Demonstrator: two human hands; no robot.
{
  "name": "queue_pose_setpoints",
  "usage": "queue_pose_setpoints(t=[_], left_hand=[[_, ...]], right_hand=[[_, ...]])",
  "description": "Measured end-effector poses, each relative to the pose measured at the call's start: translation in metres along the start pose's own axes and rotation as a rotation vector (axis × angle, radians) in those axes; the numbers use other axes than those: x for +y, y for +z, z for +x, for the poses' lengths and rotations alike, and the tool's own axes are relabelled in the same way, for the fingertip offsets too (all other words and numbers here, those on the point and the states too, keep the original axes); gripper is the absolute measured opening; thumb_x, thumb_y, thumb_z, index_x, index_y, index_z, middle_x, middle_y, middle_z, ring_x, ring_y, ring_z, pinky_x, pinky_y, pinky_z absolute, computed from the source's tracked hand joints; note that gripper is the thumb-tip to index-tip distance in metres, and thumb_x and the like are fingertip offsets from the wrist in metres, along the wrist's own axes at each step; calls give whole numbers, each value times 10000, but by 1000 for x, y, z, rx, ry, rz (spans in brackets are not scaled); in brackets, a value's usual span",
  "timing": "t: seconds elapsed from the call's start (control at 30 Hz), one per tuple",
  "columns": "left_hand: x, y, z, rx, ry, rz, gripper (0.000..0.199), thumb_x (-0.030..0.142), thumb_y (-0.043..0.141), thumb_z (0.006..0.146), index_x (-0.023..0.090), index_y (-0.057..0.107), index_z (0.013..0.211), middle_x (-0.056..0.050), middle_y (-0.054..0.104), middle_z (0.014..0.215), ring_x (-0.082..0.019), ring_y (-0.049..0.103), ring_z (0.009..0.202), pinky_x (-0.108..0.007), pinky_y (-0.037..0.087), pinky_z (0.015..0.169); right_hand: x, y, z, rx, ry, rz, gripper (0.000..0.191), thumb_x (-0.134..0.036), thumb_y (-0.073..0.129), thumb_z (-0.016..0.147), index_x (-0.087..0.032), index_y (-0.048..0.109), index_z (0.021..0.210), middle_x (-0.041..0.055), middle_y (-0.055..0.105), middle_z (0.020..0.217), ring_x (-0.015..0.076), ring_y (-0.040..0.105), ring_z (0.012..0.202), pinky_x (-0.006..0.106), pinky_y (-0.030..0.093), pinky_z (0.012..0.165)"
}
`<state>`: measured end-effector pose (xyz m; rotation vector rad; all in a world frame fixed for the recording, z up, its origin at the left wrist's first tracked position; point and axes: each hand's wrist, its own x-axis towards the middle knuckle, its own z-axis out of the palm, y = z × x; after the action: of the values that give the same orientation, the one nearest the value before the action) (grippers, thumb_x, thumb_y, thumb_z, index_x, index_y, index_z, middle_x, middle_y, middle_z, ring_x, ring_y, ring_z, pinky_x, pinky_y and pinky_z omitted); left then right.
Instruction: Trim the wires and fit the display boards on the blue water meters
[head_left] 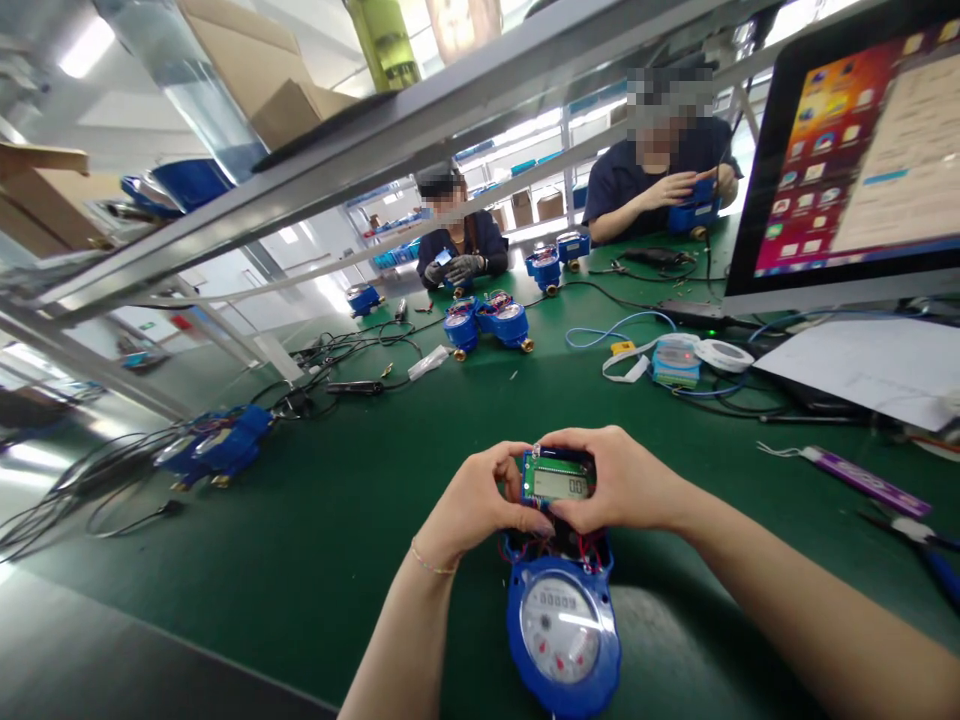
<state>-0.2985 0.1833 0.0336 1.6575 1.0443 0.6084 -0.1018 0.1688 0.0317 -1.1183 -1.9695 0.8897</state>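
Observation:
A green circuit board with a small LCD [559,484] is held between my two hands, above the open compartment of a blue water meter [514,630]. The display reads something like 0.0. My left hand [480,500] pinches the board's left edge, thumb below and fingers behind. From the right, my right hand [619,480] grips the other edge in the same way. Red and dark wires run from under the board into the compartment. The meter's round dial [559,625] faces up toward me. Fingertips behind the board are partly hidden.
More blue meters [506,320] stand ahead, others [217,440] at left among black cables [337,350]. At right are a monitor [847,160], a small teal module [675,360], a purple strip [866,480] and pliers [911,530]. Two people work across the green table [360,560].

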Motion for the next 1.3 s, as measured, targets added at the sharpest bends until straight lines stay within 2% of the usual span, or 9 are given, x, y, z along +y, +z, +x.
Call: queue_pose_setpoints(t=[0.1,0.17,0.37,0.73,0.83,0.93,1.03,1.2,1.3], left_hand=[[-9,3,2,66,155,15,673,247,913,412,191,632,1021,-14,608,1009,-196,572,965,-276,446,847],[-14,5,3,51,150,-46,694,265,910,425,206,620,1053,-28,620,1076,-218,575,1024,-306,440,905],[-25,11,2,109,82,-120,734,251,932,301,175,616,960,-29,671,960,-242,613,951,-332,461,878],[-20,20,-6,138,92,-43,589,110,841,460,162,542,964,-36,702,941,-203,666,885,-284,527,809],[-24,22,-6,174,122,-83,689,137,847,471,173,506,1068,-37,703,957,-201,675,876,-292,543,807],[-29,21,-7,197,187,-112,776,153,865,467,210,475,1136,-9,701,957,-184,680,875,-276,549,810],[-34,20,-9,224,290,-69,660,148,853,494,219,541,1072,4,683,992,-171,669,910,-258,536,844],[-44,19,-10,317,367,-78,655,178,871,490,232,550,1059,6,650,979,-154,652,857,-241,546,770],[-48,18,-9,305,452,-81,683,246,862,546,266,537,1146,-23,615,1056,-168,620,916,-255,548,752]], right_hand=[[1,0,0,-2,2,-9,440,-267,684,573,-153,674,998,15,687,907,191,628,770,264,514,701],[2,0,0,-10,14,-13,447,-269,686,572,-154,673,1004,18,687,912,194,628,774,270,515,707],[0,0,1,-68,65,27,478,-258,696,561,-147,667,1025,18,685,932,194,630,792,260,514,699],[-6,-5,6,-190,131,31,481,-265,688,583,-149,656,1049,-2,676,883,172,618,730,242,494,623],[-5,-6,7,-212,124,8,469,-290,670,608,-157,660,1058,12,657,897,188,609,758,265,490,650],[-4,-2,7,-174,48,-35,435,-306,668,613,-163,680,1024,39,612,938,206,590,832,296,482,729],[-5,2,6,-180,33,-25,431,-310,668,633,-162,672,1038,51,591,956,207,583,853,313,486,754],[-1,-13,3,-26,77,172,745,-432,768,610,-187,510,1265,91,565,1156,258,537,1066,388,469,897],[11,-32,-9,179,118,277,482,-483,737,669,-228,616,1059,64,615,1025,233,578,957,358,493,809]])
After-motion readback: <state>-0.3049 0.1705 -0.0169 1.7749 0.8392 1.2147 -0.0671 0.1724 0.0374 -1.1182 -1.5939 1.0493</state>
